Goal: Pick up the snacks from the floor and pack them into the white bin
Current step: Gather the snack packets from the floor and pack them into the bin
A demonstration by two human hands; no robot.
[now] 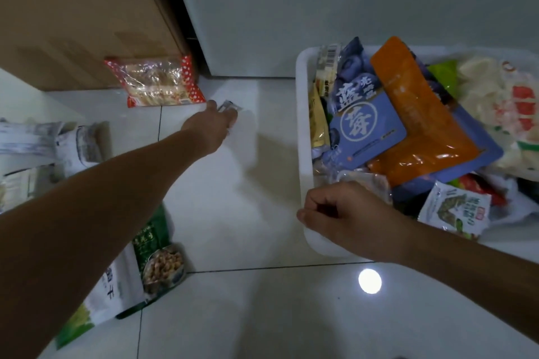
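Note:
The white bin [304, 137] stands on the floor at the right, piled with snack bags, among them a blue pouch [364, 122] and an orange pouch [417, 114]. My left hand [214, 125] reaches far forward over the tiles, its fingers closed on a small silver packet [230, 106]. Just beyond it, a red polka-dot bag of biscuits [159, 81] leans on a cardboard box. My right hand [347, 210] is curled in a fist, resting on the bin's near left rim and holding nothing I can see.
A green nut bag [159, 253] and a white-green pouch [110, 285] lie under my left forearm. Grey-white packages [52, 140] sit at the far left. The cardboard box [78, 14] and a white appliance [291, 9] stand at the back.

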